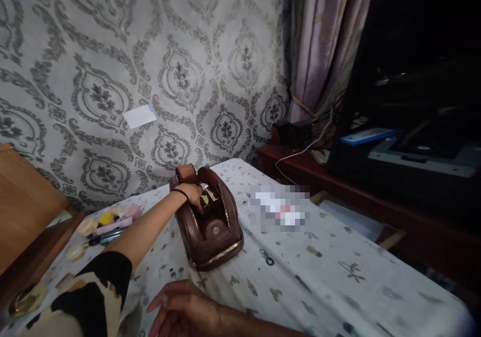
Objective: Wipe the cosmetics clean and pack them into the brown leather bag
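Legible text: none. Checked by item:
- Card (139, 116) on the wall: white with a blue corner; no writing can be made out.
- Pixelated patch (280, 208) on the cloth (323, 297): white and reddish blocks; any label is unreadable.
- Snap (215, 231) on the bag (235, 227): round, metallic; any stamp is too small to read.
- Tubes (113, 225) at left: blurred, no brand readable.
- Dark loop (267, 258) in the cloth's print: resembles a figure eight; cannot tell whether it is a numeral.
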`<action>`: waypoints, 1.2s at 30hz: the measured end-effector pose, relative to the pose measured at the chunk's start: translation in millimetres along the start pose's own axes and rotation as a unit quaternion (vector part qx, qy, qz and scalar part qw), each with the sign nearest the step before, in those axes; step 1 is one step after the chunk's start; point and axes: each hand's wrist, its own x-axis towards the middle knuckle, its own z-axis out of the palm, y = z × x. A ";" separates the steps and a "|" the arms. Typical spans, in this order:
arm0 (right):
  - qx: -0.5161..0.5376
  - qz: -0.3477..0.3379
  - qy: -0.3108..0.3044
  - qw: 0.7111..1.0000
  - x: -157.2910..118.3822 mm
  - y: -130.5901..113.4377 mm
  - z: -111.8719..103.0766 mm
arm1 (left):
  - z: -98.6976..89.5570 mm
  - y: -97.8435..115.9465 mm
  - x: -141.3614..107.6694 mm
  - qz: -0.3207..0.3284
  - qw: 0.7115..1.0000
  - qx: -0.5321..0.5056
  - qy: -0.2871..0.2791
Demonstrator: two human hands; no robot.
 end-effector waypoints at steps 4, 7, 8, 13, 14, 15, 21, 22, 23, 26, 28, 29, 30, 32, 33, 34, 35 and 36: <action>0.008 0.006 0.002 1.000 0.5 -0.2 -1.1 | 1.7 -5.6 2.5 0.018 1.000 -0.010 -0.002; 0.011 0.002 0.000 1.000 0.5 -0.5 -1.1 | 2.6 -8.2 4.1 0.019 1.000 -0.017 0.003; 0.011 0.000 -0.001 1.000 0.3 -0.8 -0.9 | 3.0 -8.9 4.8 0.017 1.000 -0.019 0.006; 0.007 -0.004 0.010 1.000 -1.9 -3.6 1.4 | 4.5 -10.6 7.8 0.005 0.999 -0.034 0.016; 0.006 -0.003 0.012 1.000 -2.5 -4.3 2.0 | 4.7 -10.9 8.1 0.006 0.999 -0.039 0.016; 0.006 -0.002 0.013 1.000 -3.0 -4.8 2.6 | 4.9 -11.2 8.2 0.007 0.999 -0.046 0.016; 0.011 -0.010 -0.004 1.000 -1.8 -3.0 3.4 | 9.5 -17.7 6.9 -0.001 0.996 -0.087 0.036; 0.014 -0.013 -0.008 1.000 -1.3 -2.4 2.8 | 10.7 -19.3 6.6 -0.005 0.995 -0.094 0.043; 0.015 -0.017 -0.012 1.000 -0.9 -1.8 2.2 | 11.9 -21.0 6.4 -0.008 0.994 -0.101 0.049; 0.016 -0.017 -0.015 1.000 -0.9 -1.4 0.8 | 14.8 -24.7 6.8 -0.009 0.991 -0.120 0.059; 0.016 -0.012 -0.015 1.000 -1.6 -1.7 0.4 | 16.2 -25.9 8.1 -0.004 0.990 -0.126 0.062; 0.015 -0.010 -0.016 1.000 -2.0 -1.8 0.3 | 16.8 -26.2 8.9 -0.001 0.990 -0.127 0.062; 0.016 -0.011 -0.019 1.000 -2.2 -1.9 0.2 | 17.2 -26.4 9.8 0.002 0.990 -0.127 0.062; 0.017 -0.015 -0.025 0.999 -2.5 -1.7 0.1 | 17.9 -26.6 11.2 0.006 0.990 -0.125 0.061; 0.018 -0.016 -0.026 0.999 -2.5 -1.6 0.1 | 18.1 -26.7 11.6 0.007 0.990 -0.124 0.060; 0.018 -0.017 -0.026 0.999 -2.5 -1.5 0.2 | 18.2 -26.8 11.7 0.007 0.991 -0.122 0.060; 0.019 -0.017 -0.025 0.999 -2.6 -1.5 0.3 | 18.2 -26.9 11.5 0.005 0.991 -0.120 0.059; 0.019 -0.015 -0.024 0.999 -2.6 -1.6 0.5 | 18.0 -26.9 11.0 0.002 0.991 -0.117 0.059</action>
